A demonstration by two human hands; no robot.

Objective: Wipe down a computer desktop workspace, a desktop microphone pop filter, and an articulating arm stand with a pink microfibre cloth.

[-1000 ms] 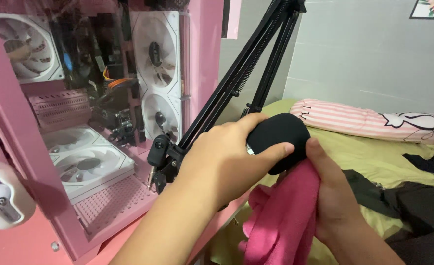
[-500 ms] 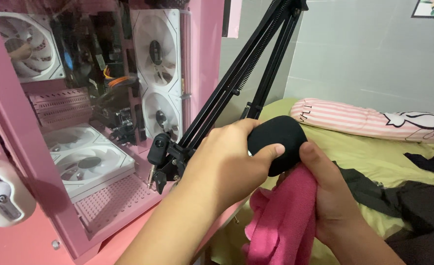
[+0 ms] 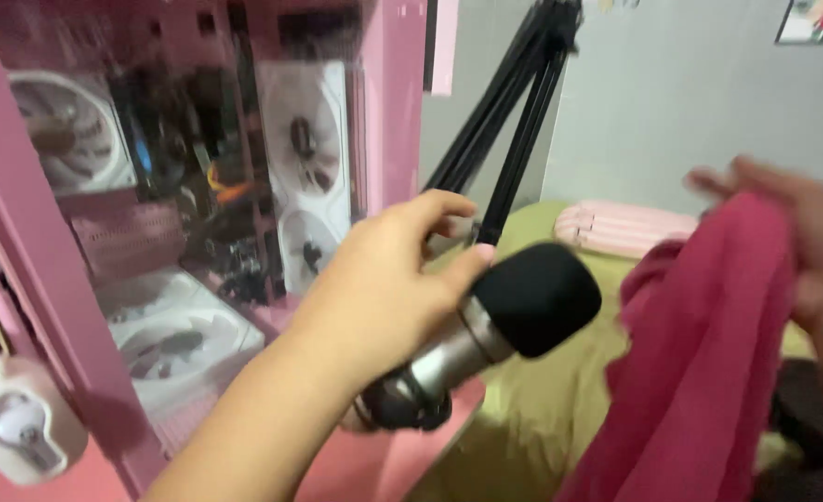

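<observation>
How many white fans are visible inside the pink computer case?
4. One white fan sits top left, two are stacked on the glass front, upper and lower, and one lies flat at the bottom. Blur may hide others.

a bedroom at home — just beyond the left hand's (image 3: 379,288) grip on the microphone (image 3: 495,321) lies a bed with a yellow-green sheet (image 3: 532,409) and a pink striped bolster (image 3: 616,228). to the left of that grip stands a pink glass-sided computer case (image 3: 198,214) with white fans — a desk setup, boom arm (image 3: 514,121) rising above.
</observation>
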